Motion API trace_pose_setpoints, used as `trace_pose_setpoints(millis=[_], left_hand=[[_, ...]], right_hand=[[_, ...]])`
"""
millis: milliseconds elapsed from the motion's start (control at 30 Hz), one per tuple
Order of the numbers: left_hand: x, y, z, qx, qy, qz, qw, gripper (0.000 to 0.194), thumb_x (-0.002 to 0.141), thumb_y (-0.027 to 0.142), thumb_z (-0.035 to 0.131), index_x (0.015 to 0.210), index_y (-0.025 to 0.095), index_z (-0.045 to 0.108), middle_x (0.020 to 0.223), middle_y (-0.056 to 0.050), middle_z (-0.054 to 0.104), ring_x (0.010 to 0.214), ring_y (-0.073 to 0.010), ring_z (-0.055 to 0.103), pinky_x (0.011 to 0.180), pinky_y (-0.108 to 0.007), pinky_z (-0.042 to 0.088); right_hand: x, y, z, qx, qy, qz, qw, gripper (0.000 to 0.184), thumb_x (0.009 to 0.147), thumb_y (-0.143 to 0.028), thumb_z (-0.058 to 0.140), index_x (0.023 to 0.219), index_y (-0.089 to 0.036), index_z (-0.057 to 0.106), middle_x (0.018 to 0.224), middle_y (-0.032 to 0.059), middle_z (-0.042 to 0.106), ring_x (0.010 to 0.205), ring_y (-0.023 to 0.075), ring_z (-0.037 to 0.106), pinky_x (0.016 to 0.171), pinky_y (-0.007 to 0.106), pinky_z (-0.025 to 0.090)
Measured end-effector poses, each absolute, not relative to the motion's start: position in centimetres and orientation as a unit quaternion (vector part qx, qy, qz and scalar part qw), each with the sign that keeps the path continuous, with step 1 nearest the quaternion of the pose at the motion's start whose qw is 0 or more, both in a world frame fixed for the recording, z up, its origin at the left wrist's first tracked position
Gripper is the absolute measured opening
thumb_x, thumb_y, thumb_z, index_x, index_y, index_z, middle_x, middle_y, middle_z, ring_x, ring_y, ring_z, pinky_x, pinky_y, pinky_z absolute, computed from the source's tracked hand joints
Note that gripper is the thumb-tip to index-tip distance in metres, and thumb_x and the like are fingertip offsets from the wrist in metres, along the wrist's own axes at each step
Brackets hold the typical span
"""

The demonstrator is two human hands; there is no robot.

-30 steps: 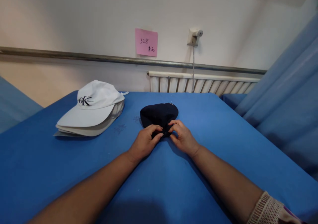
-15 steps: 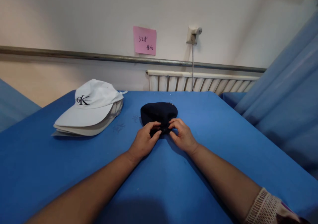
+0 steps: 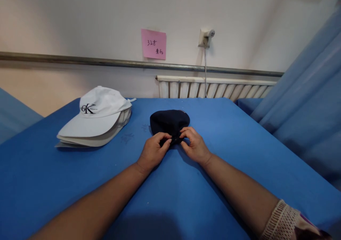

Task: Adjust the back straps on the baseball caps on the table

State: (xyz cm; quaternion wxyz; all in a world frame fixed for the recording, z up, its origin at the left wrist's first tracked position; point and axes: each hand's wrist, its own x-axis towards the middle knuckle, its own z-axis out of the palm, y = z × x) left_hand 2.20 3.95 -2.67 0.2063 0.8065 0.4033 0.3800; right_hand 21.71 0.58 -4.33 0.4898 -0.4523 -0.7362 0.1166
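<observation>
Across the lower view, blue counter (image 3: 170,197): broad, smooth surface with a dull sheen, carrying the caps; faint dark marks show between them.
Wall behind: pale and matte (image 3: 106,16), crossed by a long round metal rail (image 3: 106,60).
Curtain at right: light blue cloth (image 3: 314,108), hanging in soft slanting folds.
Radiator: white, ribbed (image 3: 195,89), low on the wall beyond the counter's far edge.
White caps: a nested stack (image 3: 98,107) on the left of the counter; the top one is smooth cloth with a rounded crown, curved brim and black "CK" lettering, and more brims show beneath it.
Dark cap: soft, rounded cloth (image 3: 169,121), lying near the middle of the counter, well apart from the white stack, its near edge gathered between both hands.
Left hand (image 3: 152,152): fingers (image 3: 162,135) curled, thumb and forefinger nearly closed, pinching the near edge of the dark cap; the exact contact is too dark to tell.
Right hand (image 3: 195,147): fingers bent, thumb and forefinger slightly parted with dark material between them, holding the same edge just beside the left hand.
Pink note: flat square paper (image 3: 153,44) with black handwriting, on the wall above the rail.
Wall socket: pale, boxy (image 3: 203,39), with a plug in it and a thin cord running down across the rail.
</observation>
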Motion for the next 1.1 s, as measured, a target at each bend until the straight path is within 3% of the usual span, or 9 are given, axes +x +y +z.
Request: trace_pose_setpoints(millis=[167, 367, 633, 900, 1100], left_hand=[[2.33, 3.87, -2.57, 0.8, 0.404, 0.376, 0.235, 0.018, 0.085, 0.028, 0.06, 0.101, 0.022, 0.067, 0.094, -0.001, 0.072, 0.086, -0.0181, 0.067, 0.081, -0.033, 0.053], [2.49, 3.92, -2.74, 0.794, 0.411, 0.38, 0.237, 0.009, 0.084, 0.024, 0.061, 0.09, 0.02, 0.066, 0.085, 0.0, 0.07, 0.078, -0.0161, 0.065, 0.074, -0.03, 0.052], [2.19, 4.13, -3.03, 0.818, 0.356, 0.361, 0.272, 0.012, 0.088, 0.024, 0.058, 0.091, 0.022, 0.07, 0.094, -0.001, 0.072, 0.087, -0.0162, 0.067, 0.082, -0.031, 0.052], [2.6, 3.3, -2.37, 0.812, 0.396, 0.364, 0.225, 0.038, 0.08, 0.029, 0.069, 0.116, 0.02, 0.057, 0.111, -0.006, 0.066, 0.1, -0.0219, 0.064, 0.09, -0.039, 0.052], [2.6, 3.44, -2.45, 0.838, 0.387, 0.349, 0.162, 0.024, 0.084, 0.018, 0.059, 0.108, 0.02, 0.059, 0.106, -0.006, 0.065, 0.1, -0.0219, 0.062, 0.091, -0.039, 0.05]], right_hand=[[21.61, 0.47, -4.3, -0.449, -0.741, 0.115, 0.486, 0.026, 0.077, -0.005, 0.054, 0.096, -0.023, 0.055, 0.114, 0.0087, 0.056, 0.109, 0.0214, 0.058, 0.097, 0.041, 0.048], [21.54, 0.41, -4.36, -0.441, -0.749, 0.101, 0.484, 0.027, 0.076, -0.005, 0.053, 0.097, -0.022, 0.055, 0.115, 0.0094, 0.057, 0.111, 0.0218, 0.057, 0.097, 0.042, 0.048], [21.58, 0.43, -4.5, -0.436, -0.753, 0.099, 0.482, 0.029, 0.076, -0.004, 0.052, 0.098, -0.021, 0.055, 0.113, 0.0093, 0.057, 0.108, 0.0212, 0.058, 0.096, 0.04, 0.049], [21.58, 0.79, -4.48, -0.486, -0.706, 0.093, 0.507, 0.02, 0.078, -0.008, 0.055, 0.092, -0.022, 0.057, 0.103, 0.0071, 0.061, 0.097, 0.0202, 0.061, 0.087, 0.036, 0.052], [21.43, 0.53, -4.45, -0.487, -0.723, 0.094, 0.48, 0.018, 0.082, -0.011, 0.057, 0.097, -0.022, 0.061, 0.11, 0.0069, 0.062, 0.086, 0.0169, 0.064, 0.076, 0.03, 0.053]])
